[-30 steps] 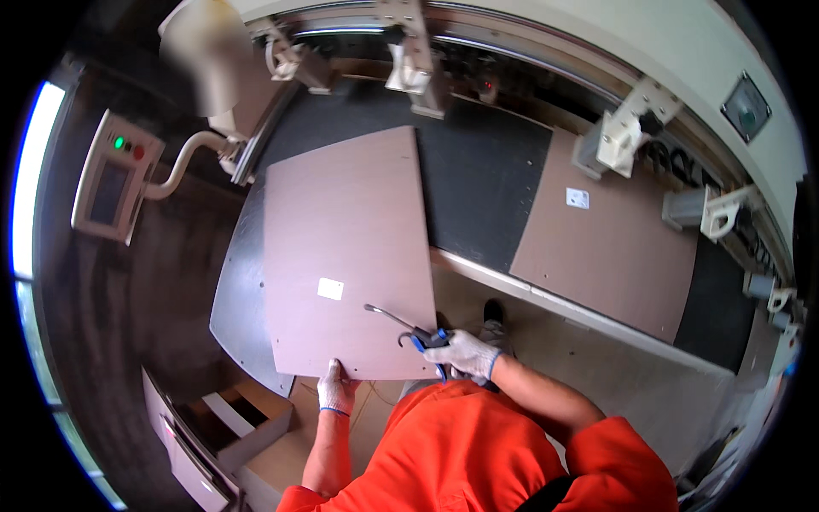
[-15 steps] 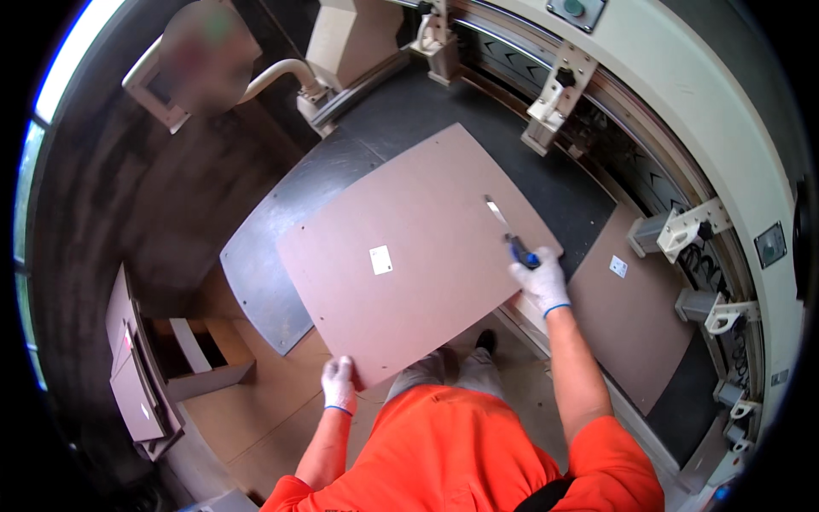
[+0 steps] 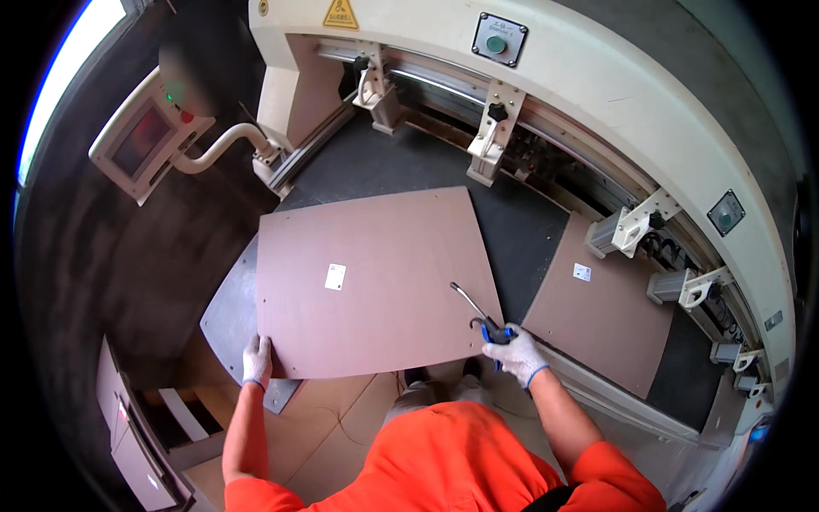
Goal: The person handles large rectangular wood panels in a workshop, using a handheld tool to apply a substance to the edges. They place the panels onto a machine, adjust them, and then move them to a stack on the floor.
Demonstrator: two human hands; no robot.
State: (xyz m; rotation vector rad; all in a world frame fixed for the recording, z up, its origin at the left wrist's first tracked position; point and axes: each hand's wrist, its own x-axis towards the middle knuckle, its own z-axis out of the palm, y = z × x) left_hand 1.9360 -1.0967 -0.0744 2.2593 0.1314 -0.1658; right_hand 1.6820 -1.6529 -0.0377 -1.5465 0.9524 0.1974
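Note:
A large brownish-pink panel point(image 3: 401, 282) with a white label point(image 3: 335, 276) and small holes near its corners lies partly over the dark machine table. My left hand point(image 3: 257, 360), in a white glove, is closed on the panel's near left edge. In my gloved right hand point(image 3: 517, 354) is a blue and black air blow gun point(image 3: 492, 331). Its long thin nozzle points away from me, over the panel's right part. The fingers wrap round the gun's handle beside the near right corner; whether they also touch the panel, I cannot tell.
A second panel point(image 3: 601, 307) with a label lies on the table at right. Clamps point(image 3: 493, 132) line the machine's white beam point(image 3: 589, 77). A control screen point(image 3: 145, 141) on a curved arm stands far left. Leaning boards point(image 3: 136, 444) and a cardboard box point(image 3: 189, 418) are at lower left.
The panel has turned clockwise, its left side swinging away from me. My left hand has moved left with its edge. My right hand and the blow gun have come slightly nearer and left.

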